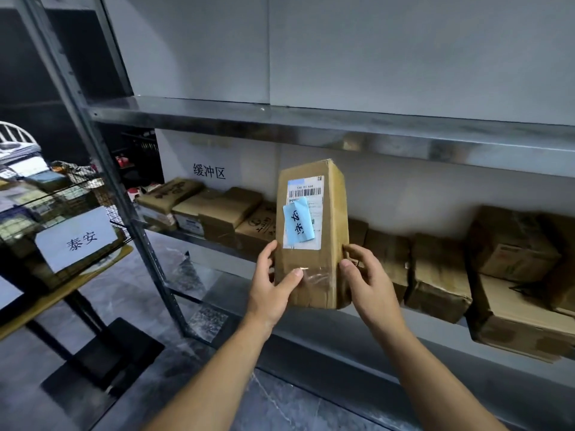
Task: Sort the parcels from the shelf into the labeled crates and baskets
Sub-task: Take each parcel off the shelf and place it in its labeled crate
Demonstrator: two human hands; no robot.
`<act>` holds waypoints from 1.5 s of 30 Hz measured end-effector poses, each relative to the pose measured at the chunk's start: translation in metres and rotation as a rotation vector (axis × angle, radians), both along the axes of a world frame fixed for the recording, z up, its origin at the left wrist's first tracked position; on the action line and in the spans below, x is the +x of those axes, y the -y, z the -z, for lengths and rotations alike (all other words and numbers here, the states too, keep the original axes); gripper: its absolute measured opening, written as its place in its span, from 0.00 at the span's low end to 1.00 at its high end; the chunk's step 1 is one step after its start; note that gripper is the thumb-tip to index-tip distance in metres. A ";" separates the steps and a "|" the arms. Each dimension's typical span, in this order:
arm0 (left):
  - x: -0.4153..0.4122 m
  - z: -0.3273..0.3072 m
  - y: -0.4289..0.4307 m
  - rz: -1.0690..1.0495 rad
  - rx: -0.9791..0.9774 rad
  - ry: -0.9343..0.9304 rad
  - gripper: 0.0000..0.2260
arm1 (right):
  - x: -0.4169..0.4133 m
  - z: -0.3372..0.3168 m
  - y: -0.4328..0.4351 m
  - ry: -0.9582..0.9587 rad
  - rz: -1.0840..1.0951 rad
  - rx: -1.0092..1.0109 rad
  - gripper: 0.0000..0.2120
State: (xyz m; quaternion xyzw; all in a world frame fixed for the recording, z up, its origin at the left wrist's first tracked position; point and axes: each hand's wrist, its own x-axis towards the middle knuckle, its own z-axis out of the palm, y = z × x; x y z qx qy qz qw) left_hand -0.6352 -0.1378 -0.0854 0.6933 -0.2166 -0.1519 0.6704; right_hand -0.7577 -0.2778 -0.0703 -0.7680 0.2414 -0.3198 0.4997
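Parcel [314, 253], a brown carton at frame centre, is held up in front of the metal shelf [311, 126] with its long axis near vertical, labelled face toward the camera, a blue slip [298, 224] stuck aslant on it. The left hand [270, 290] grips its lower left edge, thumb across the front; the right hand [370, 284] clasps the lower right edge, fingers curled round it. Other cartons [435, 275] line the board behind.

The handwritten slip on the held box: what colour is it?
Light blue: the slip on the box bears dark handwriting; head view.
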 end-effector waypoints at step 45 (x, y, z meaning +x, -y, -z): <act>0.280 -0.036 -0.503 -0.919 1.229 0.549 0.27 | 0.446 -0.016 -0.393 -0.093 -0.834 0.175 0.24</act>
